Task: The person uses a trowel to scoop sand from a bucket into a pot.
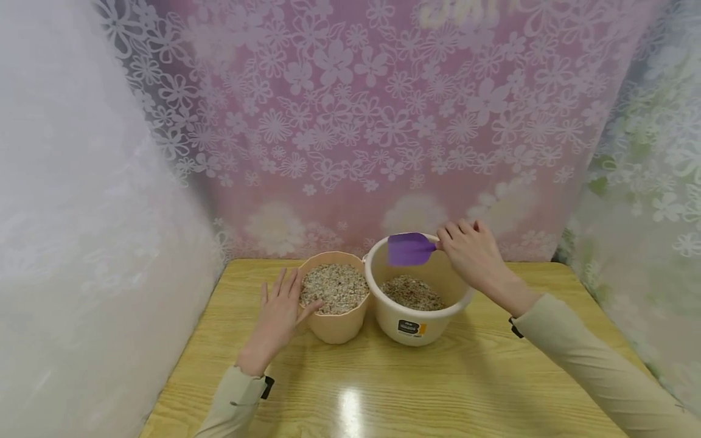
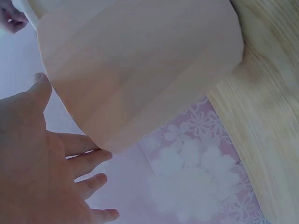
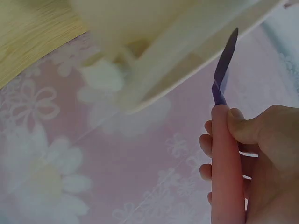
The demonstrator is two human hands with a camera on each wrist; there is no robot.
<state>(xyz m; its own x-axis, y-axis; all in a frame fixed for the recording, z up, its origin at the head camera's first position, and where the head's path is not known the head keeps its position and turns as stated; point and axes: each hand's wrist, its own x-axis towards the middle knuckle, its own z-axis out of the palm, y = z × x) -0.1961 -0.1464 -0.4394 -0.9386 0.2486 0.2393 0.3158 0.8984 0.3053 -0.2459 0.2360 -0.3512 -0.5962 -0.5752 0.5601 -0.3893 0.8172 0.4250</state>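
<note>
Through the head camera I am watching the right hand (image 1: 473, 255) gripping the shovel (image 1: 411, 249), whose purple blade is showing against the bucket's far inner side. In the right wrist view I am seeing the fingers and thumb closing round its pink handle (image 3: 226, 163). The left hand (image 1: 279, 316) is spreading its fingers wide and gripping nothing; its thumb and fingertips are touching the pot (image 1: 336, 328) at the rim. The pot is standing on the table (image 1: 328, 389) just beside the bucket (image 1: 383, 322), on its left. Pale grit (image 1: 334, 289) is filling the pot nearly to the rim, while browner grit (image 1: 413, 295) is covering the bucket's bottom. A flowered cloth (image 1: 356, 121) is hanging behind.
</note>
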